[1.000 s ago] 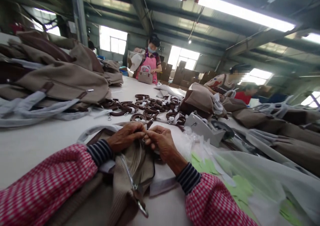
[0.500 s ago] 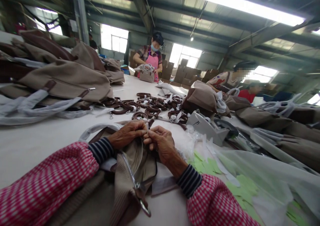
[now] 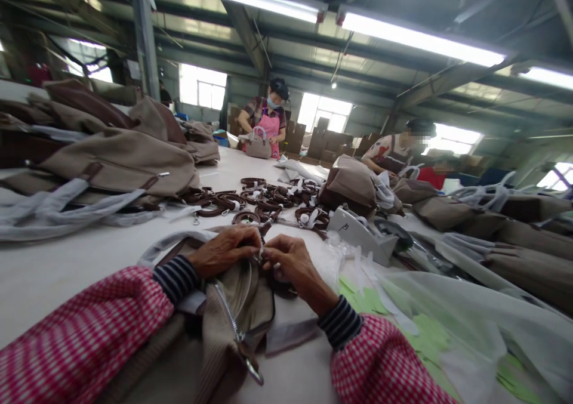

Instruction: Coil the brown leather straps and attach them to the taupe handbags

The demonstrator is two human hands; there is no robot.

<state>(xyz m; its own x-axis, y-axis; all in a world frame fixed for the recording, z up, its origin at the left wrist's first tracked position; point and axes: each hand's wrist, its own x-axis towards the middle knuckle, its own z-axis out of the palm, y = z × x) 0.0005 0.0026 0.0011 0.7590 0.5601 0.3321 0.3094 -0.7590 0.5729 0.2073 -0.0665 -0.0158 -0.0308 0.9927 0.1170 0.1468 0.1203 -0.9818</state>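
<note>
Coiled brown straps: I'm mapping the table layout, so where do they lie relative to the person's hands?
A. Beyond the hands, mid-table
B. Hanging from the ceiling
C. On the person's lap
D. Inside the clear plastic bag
A: the coiled brown straps lie spread on the white table, farther from the camera than the left hand and the right hand.

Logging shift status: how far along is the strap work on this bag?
Done: tan bags lie stacked at the table's left. In hand: left hand and right hand meet in a pinch grip at the top edge of an open tan bag; what they pinch is too small to tell. Left: many coiled brown straps lie loose behind, and more bags wait at the right.
</note>
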